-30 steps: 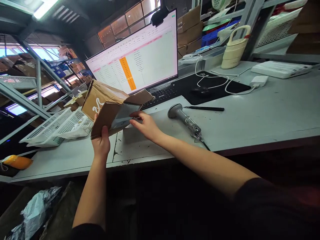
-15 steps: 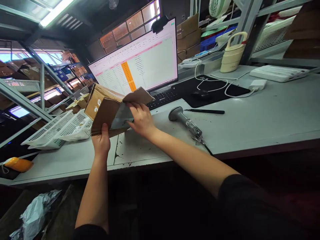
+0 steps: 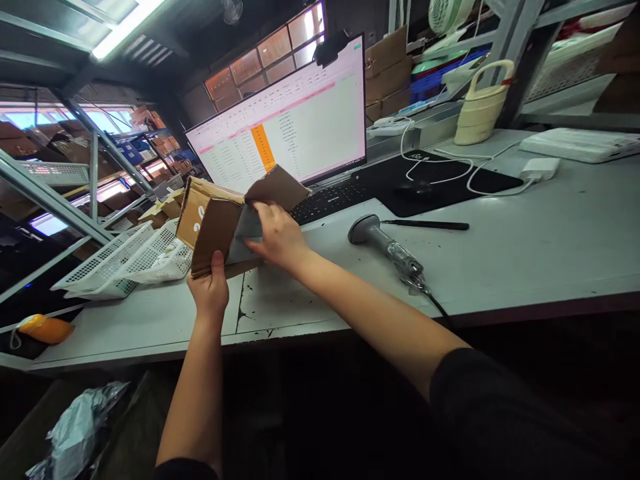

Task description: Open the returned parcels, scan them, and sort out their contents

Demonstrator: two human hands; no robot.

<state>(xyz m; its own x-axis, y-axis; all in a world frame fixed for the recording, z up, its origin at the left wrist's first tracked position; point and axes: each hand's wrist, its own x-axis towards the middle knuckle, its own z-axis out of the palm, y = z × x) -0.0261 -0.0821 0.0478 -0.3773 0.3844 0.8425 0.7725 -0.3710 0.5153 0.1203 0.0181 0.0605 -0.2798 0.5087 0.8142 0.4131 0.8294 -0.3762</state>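
Observation:
An open cardboard box [image 3: 216, 230], tilted with its flaps spread and a white mark on one side, is held above the desk. My left hand [image 3: 211, 290] is closed on its lower left edge, thumb on the near flap. At the mouth of the box is my right hand [image 3: 280, 233], its fingers curled inward and its thumb below them. A smooth grey surface [image 3: 240, 250] shows inside the box beside that thumb. The right fingertips are partly hidden, and what they grip cannot be made out.
A grey handheld scanner [image 3: 383, 243] and a black pen [image 3: 427, 225] lie to the right. Behind are a monitor [image 3: 310, 127], keyboard [image 3: 335, 195] and mouse [image 3: 414, 190]. White perforated baskets [image 3: 107, 260] stand left; a cream handled container [image 3: 480, 113] stands at the back right.
The view has shifted slightly, so most things sit a little further right. My right hand and thumb have moved slightly left relative to the box opening. The left hand keeps its hold.

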